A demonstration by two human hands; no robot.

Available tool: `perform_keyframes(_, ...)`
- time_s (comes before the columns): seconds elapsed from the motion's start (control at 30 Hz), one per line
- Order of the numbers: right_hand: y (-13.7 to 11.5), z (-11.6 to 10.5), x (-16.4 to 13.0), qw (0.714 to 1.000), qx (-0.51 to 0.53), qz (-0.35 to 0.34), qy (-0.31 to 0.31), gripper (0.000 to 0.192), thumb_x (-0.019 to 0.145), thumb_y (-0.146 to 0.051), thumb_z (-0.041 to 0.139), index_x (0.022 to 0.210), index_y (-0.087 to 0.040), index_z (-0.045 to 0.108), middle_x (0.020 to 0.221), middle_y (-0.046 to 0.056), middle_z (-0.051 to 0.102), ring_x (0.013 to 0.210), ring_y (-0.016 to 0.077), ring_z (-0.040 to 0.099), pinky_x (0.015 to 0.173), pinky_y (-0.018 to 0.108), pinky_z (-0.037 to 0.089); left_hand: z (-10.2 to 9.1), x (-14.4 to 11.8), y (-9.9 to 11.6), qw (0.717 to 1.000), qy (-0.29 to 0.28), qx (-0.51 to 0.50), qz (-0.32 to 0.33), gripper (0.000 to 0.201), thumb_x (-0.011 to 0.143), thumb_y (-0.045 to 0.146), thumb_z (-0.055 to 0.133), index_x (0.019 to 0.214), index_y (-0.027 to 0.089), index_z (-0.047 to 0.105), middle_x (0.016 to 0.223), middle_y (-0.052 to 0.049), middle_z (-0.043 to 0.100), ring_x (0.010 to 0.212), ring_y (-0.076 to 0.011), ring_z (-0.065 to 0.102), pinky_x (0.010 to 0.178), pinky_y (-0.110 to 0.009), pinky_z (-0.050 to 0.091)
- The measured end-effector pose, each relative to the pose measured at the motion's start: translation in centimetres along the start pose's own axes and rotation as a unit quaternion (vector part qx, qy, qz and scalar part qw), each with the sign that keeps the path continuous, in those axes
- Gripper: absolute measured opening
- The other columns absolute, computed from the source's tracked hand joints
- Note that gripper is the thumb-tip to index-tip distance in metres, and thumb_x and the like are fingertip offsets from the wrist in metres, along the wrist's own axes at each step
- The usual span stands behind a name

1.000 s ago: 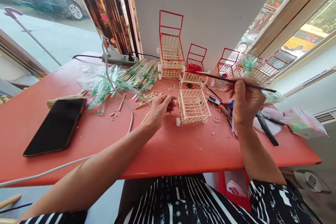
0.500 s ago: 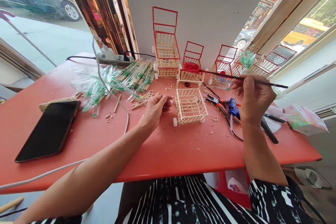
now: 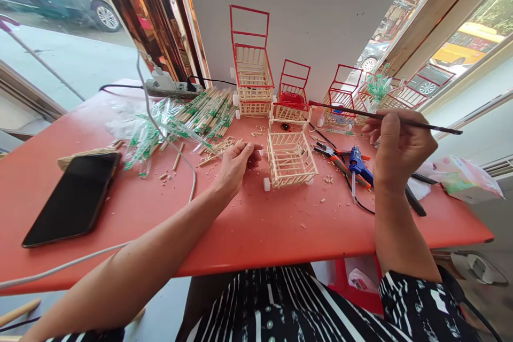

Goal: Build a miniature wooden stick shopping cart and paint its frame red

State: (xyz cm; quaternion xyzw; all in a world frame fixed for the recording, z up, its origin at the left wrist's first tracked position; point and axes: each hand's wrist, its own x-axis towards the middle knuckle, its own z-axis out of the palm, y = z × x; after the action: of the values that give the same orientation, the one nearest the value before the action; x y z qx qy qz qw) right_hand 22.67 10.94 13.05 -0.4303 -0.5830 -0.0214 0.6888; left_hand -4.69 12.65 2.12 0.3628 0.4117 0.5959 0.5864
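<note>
Couldn't make out the brush [image 3: 385, 116] tip, too small against the red carts behind; lower frame cut off my elbows. My right hand [image 3: 398, 152], right of centre, was closed round the brush, pinched betw. thumb & fingers. Brush ran near-horizontal, bristle end pointing left, handle end right. My left hand [image 3: 236, 163], half-curled, rested on the table [image 3: 260, 235] just left of the unpainted cart [image 3: 289, 159], fingertips nr its side; contact unclear.

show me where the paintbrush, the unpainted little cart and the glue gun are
paintbrush [image 3: 360, 113], head view, on the thin handle ahead of the right hand [image 3: 401, 149]
unpainted cart [image 3: 290, 159], head view, on the slatted basket
glue gun [image 3: 356, 159], head view, on the blue body
</note>
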Motion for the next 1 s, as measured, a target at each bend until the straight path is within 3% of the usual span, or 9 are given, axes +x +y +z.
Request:
perform_keyframes(0.2,0.2,0.2,-0.8,0.998,-0.014,0.005,-0.054,0.017,0.103,-0.044,0.069,0.098,-0.031,0.079,0.084,0.001,0.08,0.076,0.0227,0.081,0.063,0.038,0.06,0.1,0.0,0.0,1.0,0.002,-0.001,-0.004,0.026,0.086,0.04,0.084,0.082,0.015,0.08,0.069,-0.001,0.065,0.057,-0.0092,0.056,0.056,-0.022,0.045)
perform_keyframes(0.4,0.6,-0.3,-0.5,0.999,-0.031,0.008,-0.03,0.022,0.103,-0.047,0.071,0.099,-0.029,0.081,0.087,0.004,0.081,0.076,0.0222,0.08,0.073,0.04,0.066,0.1,0.1,0.1,1.0,0.004,-0.004,-0.007,0.025,0.086,0.038,0.084,0.08,0.014,0.08,0.068,-0.001,0.065,0.055,-0.0088,0.056,0.054,-0.022,0.044)
perform_keyframes(0.63,0.8,-0.3,-0.1,0.999,0.01,-0.035,0.005,0.019,0.101,-0.043,0.076,0.094,-0.027,0.083,0.078,0.0,0.076,0.063,0.0168,0.072,0.065,0.036,0.061,0.0,0.1,0.0,1.0,0.002,-0.004,-0.002,0.027,0.083,0.04,0.085,0.082,0.014,0.08,0.069,-0.001,0.066,0.055,-0.0087,0.056,0.054,-0.021,0.044)
perform_keyframes(0.8,1.0,-0.1,0.0,0.998,0.022,-0.051,0.003,0.017,0.1,-0.044,0.076,0.094,-0.029,0.082,0.082,0.0,0.078,0.065,0.0181,0.076,0.065,0.037,0.062,0.1,0.1,0.1,1.0,0.009,-0.001,-0.003,0.027,0.083,0.041,0.085,0.08,0.015,0.079,0.067,-0.001,0.067,0.055,-0.0089,0.055,0.055,-0.021,0.043)
perform_keyframes(1.0,0.9,-0.5,0.0,1.0,0.002,-0.03,0.0,0.022,0.103,-0.044,0.075,0.096,-0.024,0.079,0.08,0.003,0.077,0.071,0.0187,0.078,0.067,0.036,0.061,0.1,0.1,0.0,1.0,0.006,0.0,0.002,0.03,0.084,0.044,0.087,0.08,0.015,0.078,0.068,-0.001,0.067,0.056,-0.0091,0.055,0.056,-0.022,0.042)
